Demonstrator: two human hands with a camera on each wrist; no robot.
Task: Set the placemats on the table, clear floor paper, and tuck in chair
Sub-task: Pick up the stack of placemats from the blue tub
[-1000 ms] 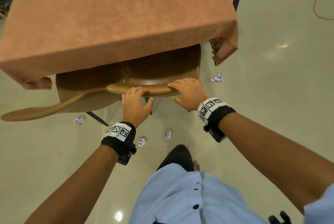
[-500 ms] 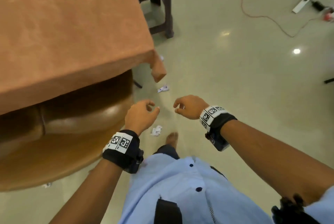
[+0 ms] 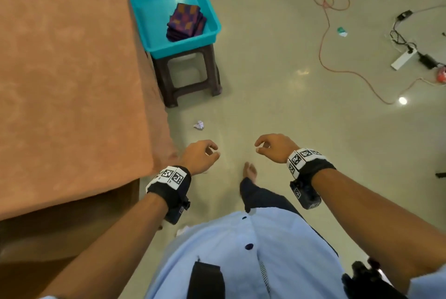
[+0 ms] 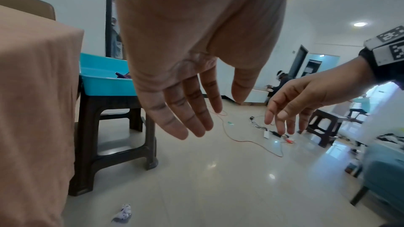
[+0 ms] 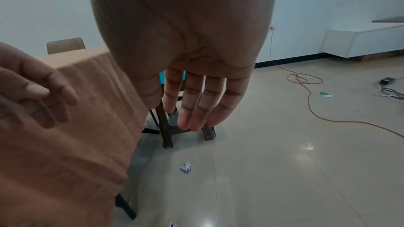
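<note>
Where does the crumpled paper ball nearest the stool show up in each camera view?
Head: crumpled paper ball on the floor, left of centre, just below the stool.
Left wrist: crumpled paper ball at bottom left, beside the hanging tablecloth.
Right wrist: crumpled paper ball at lower centre, in front of the stool's legs.
Shared landmark: the dark stool carrying the teal tub.

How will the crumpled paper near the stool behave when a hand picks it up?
The crumpled paper is small and wrinkled, so it is probably very light and will squash under a pinch. Its lumpy shape should not roll far, though it may skid on the glossy floor.
</note>
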